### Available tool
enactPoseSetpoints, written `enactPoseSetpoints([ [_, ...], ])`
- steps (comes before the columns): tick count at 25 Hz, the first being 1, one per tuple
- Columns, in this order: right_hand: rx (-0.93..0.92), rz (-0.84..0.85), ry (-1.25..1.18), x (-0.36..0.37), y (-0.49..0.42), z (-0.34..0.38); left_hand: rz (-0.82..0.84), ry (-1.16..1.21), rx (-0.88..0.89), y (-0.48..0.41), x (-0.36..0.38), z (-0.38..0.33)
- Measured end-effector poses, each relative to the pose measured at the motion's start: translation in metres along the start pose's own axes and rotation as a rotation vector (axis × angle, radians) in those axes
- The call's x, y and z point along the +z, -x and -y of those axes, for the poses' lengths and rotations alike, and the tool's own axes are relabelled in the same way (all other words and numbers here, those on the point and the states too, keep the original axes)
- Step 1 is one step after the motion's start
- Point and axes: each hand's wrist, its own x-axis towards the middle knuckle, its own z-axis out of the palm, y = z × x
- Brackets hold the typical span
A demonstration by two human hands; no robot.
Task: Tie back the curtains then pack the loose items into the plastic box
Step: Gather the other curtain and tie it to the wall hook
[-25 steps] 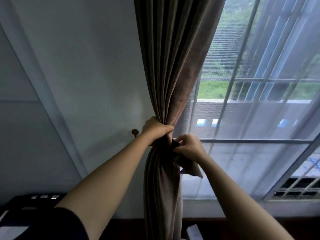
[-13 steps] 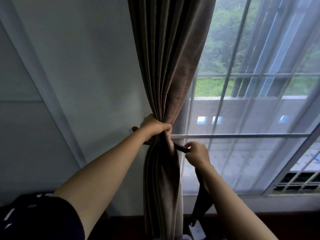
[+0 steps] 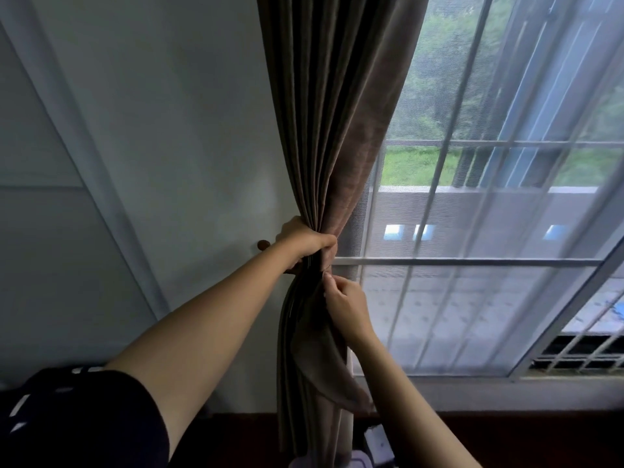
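A brown curtain [image 3: 334,113] hangs gathered beside the window. My left hand [image 3: 305,239] grips the bunched folds at waist height, fingers wrapped round them. Just below it my right hand [image 3: 344,304] pinches a matching brown tie-back strap [image 3: 320,363] against the curtain's right edge; the strap's loose end droops down past my wrist. A small brown wall hook [image 3: 263,245] sticks out of the white wall just left of my left hand. The plastic box and the loose items are not identifiable in this view.
A sheer white curtain [image 3: 489,231] covers the window on the right, with the window frame [image 3: 472,261] behind it. White wall panels fill the left. Small pale objects [image 3: 378,440] lie on the dark floor below the curtain.
My right hand has moved up and left from beside the curtain, bringing the strap in against the folds under my left hand. My left hand keeps its grip.
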Motion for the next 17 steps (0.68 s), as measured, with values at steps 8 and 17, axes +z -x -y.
enactPoseSetpoints([
  [8,0.116,-0.122,-0.227,0.008,-0.015,-0.015,0.071,-0.028,0.031,-0.009,-0.001,-0.012],
  [17,0.143,-0.189,-0.179,0.034,-0.03,-0.003,0.413,0.024,0.089,-0.012,-0.023,-0.024],
])
